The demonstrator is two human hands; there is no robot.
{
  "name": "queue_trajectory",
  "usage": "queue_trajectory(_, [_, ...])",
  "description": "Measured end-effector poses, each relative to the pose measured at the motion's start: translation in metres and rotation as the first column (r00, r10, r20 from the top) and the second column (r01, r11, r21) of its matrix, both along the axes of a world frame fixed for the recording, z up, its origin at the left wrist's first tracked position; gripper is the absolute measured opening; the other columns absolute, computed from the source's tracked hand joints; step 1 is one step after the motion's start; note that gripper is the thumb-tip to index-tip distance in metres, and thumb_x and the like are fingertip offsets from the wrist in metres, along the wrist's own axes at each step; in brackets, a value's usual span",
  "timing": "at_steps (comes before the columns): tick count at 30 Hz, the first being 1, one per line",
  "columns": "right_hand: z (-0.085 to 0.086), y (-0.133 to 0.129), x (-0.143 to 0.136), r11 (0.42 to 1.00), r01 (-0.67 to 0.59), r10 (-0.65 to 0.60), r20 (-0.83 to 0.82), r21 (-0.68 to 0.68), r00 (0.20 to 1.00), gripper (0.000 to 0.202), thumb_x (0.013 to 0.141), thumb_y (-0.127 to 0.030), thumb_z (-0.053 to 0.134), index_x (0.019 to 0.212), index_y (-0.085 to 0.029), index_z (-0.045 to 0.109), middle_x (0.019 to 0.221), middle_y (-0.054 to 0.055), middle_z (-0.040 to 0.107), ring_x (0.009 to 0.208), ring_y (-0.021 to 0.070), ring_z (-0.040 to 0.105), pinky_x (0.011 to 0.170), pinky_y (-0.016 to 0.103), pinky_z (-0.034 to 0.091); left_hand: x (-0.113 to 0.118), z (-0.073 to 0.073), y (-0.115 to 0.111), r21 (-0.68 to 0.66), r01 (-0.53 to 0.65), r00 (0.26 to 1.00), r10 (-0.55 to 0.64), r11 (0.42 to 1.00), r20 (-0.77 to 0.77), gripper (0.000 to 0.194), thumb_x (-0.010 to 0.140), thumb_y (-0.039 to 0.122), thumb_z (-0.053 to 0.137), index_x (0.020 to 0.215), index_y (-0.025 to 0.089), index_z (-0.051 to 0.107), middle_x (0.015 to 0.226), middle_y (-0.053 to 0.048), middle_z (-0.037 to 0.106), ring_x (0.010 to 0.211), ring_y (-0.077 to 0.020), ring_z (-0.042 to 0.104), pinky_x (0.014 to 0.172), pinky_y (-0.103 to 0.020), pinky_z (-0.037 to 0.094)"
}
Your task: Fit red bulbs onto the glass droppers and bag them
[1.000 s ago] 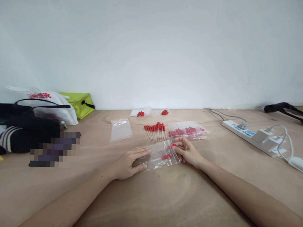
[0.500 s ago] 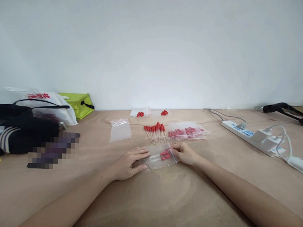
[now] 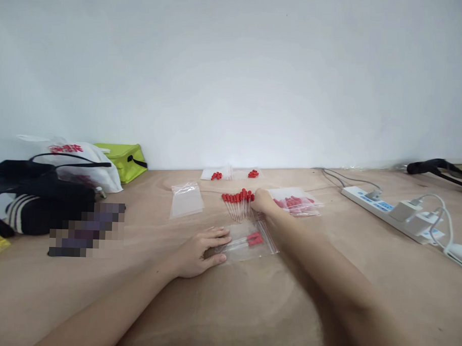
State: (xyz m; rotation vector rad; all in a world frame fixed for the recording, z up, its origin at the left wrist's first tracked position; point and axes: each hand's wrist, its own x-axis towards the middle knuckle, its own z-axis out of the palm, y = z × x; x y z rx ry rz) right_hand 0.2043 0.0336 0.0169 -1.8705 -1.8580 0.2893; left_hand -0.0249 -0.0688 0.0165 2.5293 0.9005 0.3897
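Note:
On the table (image 3: 211, 313), my left hand (image 3: 201, 250) lies with fingers spread, its fingertips on the left edge of a clear zip bag (image 3: 238, 246). Inside that bag are red-tipped droppers (image 3: 255, 238). My right hand (image 3: 262, 200) is at the right end of a fanned row of red-tipped droppers (image 3: 235, 198), its fingers closed at the row; what they grip is too small to make out. Beside it, partly behind the right hand, are filled bags (image 3: 296, 203). A stack of flat clear bags (image 3: 186, 200) lies left of the row.
Two bags with red-tipped items (image 3: 216, 176) lie near the wall. At left are a black bag (image 3: 51, 207), a white plastic bag (image 3: 91, 160) and a green box bag (image 3: 125, 162). A power strip (image 3: 385, 211) with chargers and cables is at right.
My right hand has let go of the zip bag's right edge and moved up to the dropper row. My left hand has stayed on the bag. The view has shifted slightly.

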Motion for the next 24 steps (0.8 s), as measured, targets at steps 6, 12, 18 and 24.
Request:
queue_trajectory(6, [0.002,0.006,-0.004,0.996,0.084,-0.086,-0.08,-0.026,0.993,0.03,0.061,-0.005,0.056,0.091,-0.007,0.056,0.088,0.019,0.06,0.079,0.0244,0.06,0.063,0.028,0.043,0.002,0.004,-0.001,0.004,-0.009,0.999,0.009,1.0,-0.041,0.043,0.082,0.042,0.047,0.122,0.026,0.046,0.131,-0.004,0.041,0.122,-0.0215,0.036,0.102,-0.042,0.027])
queue_trajectory(12, [0.003,-0.023,0.034,0.974,0.161,-0.082,-0.413,0.16,0.907,0.043,0.079,-0.021,0.034,0.12,-0.012,0.026,0.084,0.006,0.056,0.065,0.0148,0.057,0.058,0.027,0.045,0.002,0.003,-0.001,0.003,-0.02,0.999,0.02,1.0,-0.038,0.043,0.081,0.042,0.047,0.121,0.026,0.047,0.131,-0.004,0.041,0.122,-0.0221,0.035,0.102,-0.042,0.028])
queue_trajectory(18, [-0.019,-0.084,0.06,0.941,0.161,0.134,-0.765,0.297,0.63,0.047,0.074,-0.037,0.048,0.111,-0.023,0.023,0.068,-0.006,0.043,0.046,0.009,0.05,0.046,0.024,0.045,0.001,0.001,0.001,0.018,-0.018,0.998,0.019,1.0,-0.054,0.043,0.082,0.041,0.046,0.122,0.025,0.046,0.132,-0.004,0.041,0.123,-0.0216,0.034,0.102,-0.042,0.028])
queue_trajectory(24, [-0.025,-0.095,0.048,0.957,0.168,0.137,-0.882,0.235,0.451,0.041,0.069,-0.039,0.055,0.096,-0.025,0.03,0.061,-0.008,0.043,0.048,0.0114,0.054,0.047,0.027,0.048,0.003,0.001,0.001,0.029,-0.02,0.998,0.022,0.999,-0.061,0.044,0.082,0.041,0.046,0.122,0.023,0.046,0.132,-0.004,0.041,0.122,-0.021,0.034,0.102,-0.04,0.027])
